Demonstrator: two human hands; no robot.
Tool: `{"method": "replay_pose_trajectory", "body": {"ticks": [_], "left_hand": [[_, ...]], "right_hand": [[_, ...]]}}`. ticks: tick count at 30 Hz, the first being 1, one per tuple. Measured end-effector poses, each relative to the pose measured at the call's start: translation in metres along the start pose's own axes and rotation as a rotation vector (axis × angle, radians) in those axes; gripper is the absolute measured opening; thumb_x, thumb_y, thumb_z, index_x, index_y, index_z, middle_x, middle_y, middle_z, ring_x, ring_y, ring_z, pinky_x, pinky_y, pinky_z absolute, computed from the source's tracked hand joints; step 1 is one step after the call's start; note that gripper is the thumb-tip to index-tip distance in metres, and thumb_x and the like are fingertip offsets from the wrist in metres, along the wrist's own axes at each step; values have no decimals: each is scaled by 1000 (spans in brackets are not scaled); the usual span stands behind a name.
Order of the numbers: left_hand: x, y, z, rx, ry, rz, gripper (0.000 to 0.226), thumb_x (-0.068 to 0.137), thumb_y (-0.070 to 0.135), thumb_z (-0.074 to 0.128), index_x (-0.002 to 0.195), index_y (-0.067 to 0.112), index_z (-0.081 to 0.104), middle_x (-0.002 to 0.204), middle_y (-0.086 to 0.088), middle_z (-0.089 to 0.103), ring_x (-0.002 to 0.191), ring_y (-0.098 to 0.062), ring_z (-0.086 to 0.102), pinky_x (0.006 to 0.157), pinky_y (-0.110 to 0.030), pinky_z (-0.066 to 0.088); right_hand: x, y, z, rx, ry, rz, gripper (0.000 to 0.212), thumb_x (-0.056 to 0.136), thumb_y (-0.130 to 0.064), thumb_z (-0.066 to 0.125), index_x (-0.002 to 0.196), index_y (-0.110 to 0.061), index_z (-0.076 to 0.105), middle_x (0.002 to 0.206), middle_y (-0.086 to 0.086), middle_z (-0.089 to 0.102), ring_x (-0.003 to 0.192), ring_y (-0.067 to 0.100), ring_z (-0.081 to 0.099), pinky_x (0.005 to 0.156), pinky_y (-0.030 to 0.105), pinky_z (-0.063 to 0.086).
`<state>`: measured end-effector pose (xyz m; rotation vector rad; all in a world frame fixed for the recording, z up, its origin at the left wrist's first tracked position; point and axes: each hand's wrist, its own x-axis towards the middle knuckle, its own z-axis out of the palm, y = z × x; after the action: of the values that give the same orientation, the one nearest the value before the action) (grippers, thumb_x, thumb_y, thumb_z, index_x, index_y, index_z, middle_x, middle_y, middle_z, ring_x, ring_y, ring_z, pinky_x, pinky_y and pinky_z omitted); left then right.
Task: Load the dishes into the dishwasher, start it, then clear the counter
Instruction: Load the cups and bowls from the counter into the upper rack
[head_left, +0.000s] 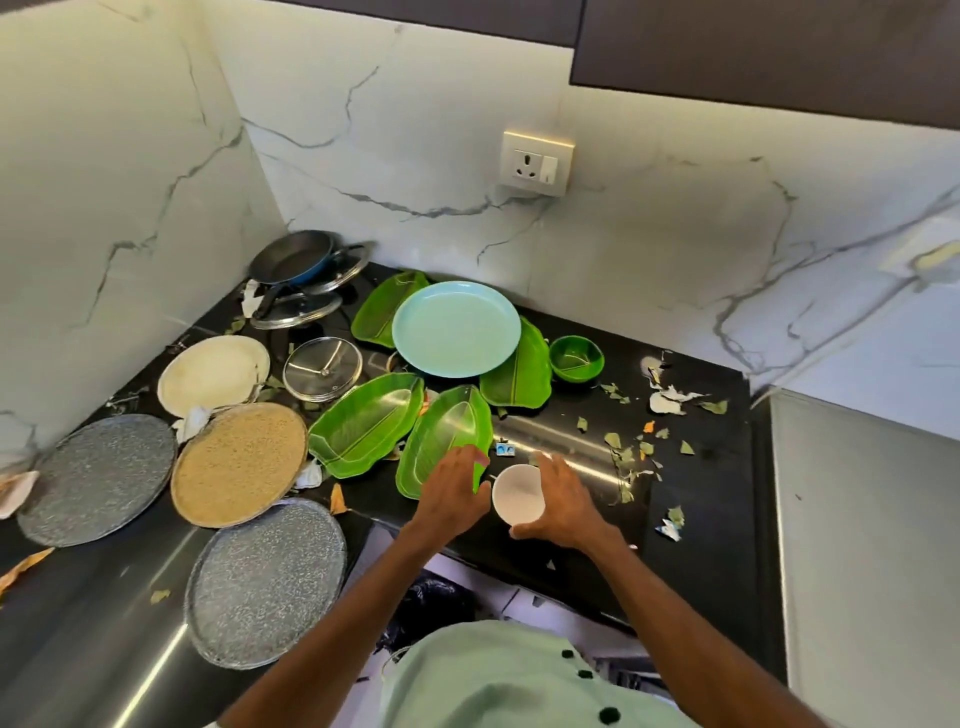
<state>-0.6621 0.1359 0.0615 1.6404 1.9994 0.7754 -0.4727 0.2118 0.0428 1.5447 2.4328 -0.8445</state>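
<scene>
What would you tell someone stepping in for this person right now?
Left hand pinches the near end of a green leaf tray. Right hand holds a white cup.
Blue plate, green bowl, glass lid, pan and grey plates sit on the counter.
Done: nothing visibly loaded.
Left: load the dishes, start the dishwasher, clear the leaf scraps.

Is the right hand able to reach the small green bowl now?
Probably not yet: the right hand holds a white cup. The counter up to the bowl looks free except leaf scraps.
</scene>
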Motion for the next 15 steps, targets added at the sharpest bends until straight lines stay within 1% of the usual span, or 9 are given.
{"method": "replay_pose_trajectory", "body": {"ticks": [2, 5, 7, 9, 11, 12, 14, 15], "left_hand": [[4, 1, 4, -23, -15, -20, 33, 81, 14, 68, 112, 5, 60, 111, -12, 63, 98, -32, 59, 85, -38, 44], [8, -1, 10, -50, -74, -86, 37, 87, 17, 69, 118, 0, 58, 117, -15, 62, 107, -33, 58, 90, -38, 45], [11, 2, 11, -42, -116, -149, 41, 91, 23, 67, 123, -1, 55, 121, -16, 60, 113, -33, 57, 93, -38, 43], [15, 8, 12, -74, -156, -259, 49, 92, 31, 66, 128, 0, 52, 124, -14, 61, 116, -30, 57, 94, -36, 42], [22, 11, 14, -170, -184, -387, 56, 91, 37, 67, 130, 1, 50, 121, -14, 65, 114, -29, 60, 92, -34, 45], [27, 12, 15, -239, -196, -444, 57, 90, 40, 67, 127, 1, 52, 116, -15, 68, 110, -30, 63, 91, -36, 49], [37, 13, 17, -492, -210, -567, 56, 87, 43, 67, 118, -2, 57, 108, -19, 69, 98, -31, 69, 87, -48, 57], [41, 15, 15, -645, -215, -629, 51, 89, 36, 65, 117, -6, 57, 108, -22, 67, 93, -31, 70, 83, -51, 59]], "right_hand": [[6, 3, 12, -20, -18, -52, 129, 61, -54, 87, 159, -23, 10, 163, 6, 17, 148, 30, 23, 116, 48, 33], [14, 3, 19, -54, 6, -102, 123, 62, -49, 87, 158, -23, 15, 160, 8, 25, 144, 28, 32, 111, 42, 40], [18, 2, 16, -54, 11, -111, 121, 59, -49, 86, 156, -22, 20, 153, 7, 33, 138, 27, 38, 105, 40, 45], [21, 3, 10, 13, 22, -94, 118, 55, -50, 86, 153, -23, 25, 144, 5, 40, 132, 26, 43, 100, 40, 48], [23, 3, 0, 127, 71, -100, 115, 52, -54, 83, 149, -24, 29, 139, 2, 43, 127, 24, 46, 98, 39, 47], [24, 3, -7, 173, 108, -121, 115, 51, -59, 81, 148, -25, 30, 139, 1, 44, 127, 23, 46, 98, 39, 47], [28, 0, -21, 224, 169, -190, 116, 51, -67, 78, 149, -25, 33, 142, 0, 45, 127, 21, 45, 101, 39, 45], [29, -5, -30, 244, 179, -235, 114, 52, -69, 79, 148, -25, 35, 143, -1, 46, 127, 18, 45, 102, 38, 43]]}}
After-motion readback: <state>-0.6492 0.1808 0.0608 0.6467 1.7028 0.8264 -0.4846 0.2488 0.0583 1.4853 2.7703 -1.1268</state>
